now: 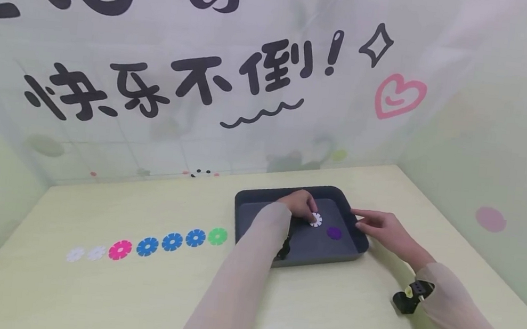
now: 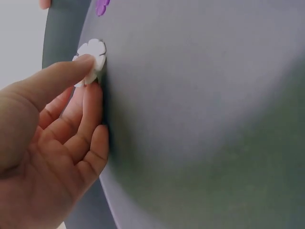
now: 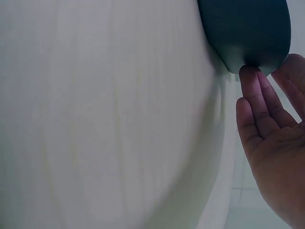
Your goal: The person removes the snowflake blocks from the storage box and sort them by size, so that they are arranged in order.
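Observation:
Inside a dark grey tray (image 1: 316, 256), my left hand (image 1: 300, 204) pinches a white flower-shaped disc (image 2: 96, 47) between thumb and fingers. The disc is tilted up close over the tray floor in the left wrist view. To its right a purple flower-shaped disc (image 1: 334, 233) lies flat on the tray floor. My right hand (image 1: 393, 234) holds the tray at its right edge, with some fingers against the outer wall and others over the rim.
Left of the tray, a row of notched discs runs along the pale table (image 1: 133, 306): a green disc (image 1: 218, 236) nearest, several blue discs (image 1: 172, 241), a pink disc (image 1: 120, 249) and two white discs (image 1: 96, 252). A printed wall sheet (image 1: 174, 139) stands behind the table.

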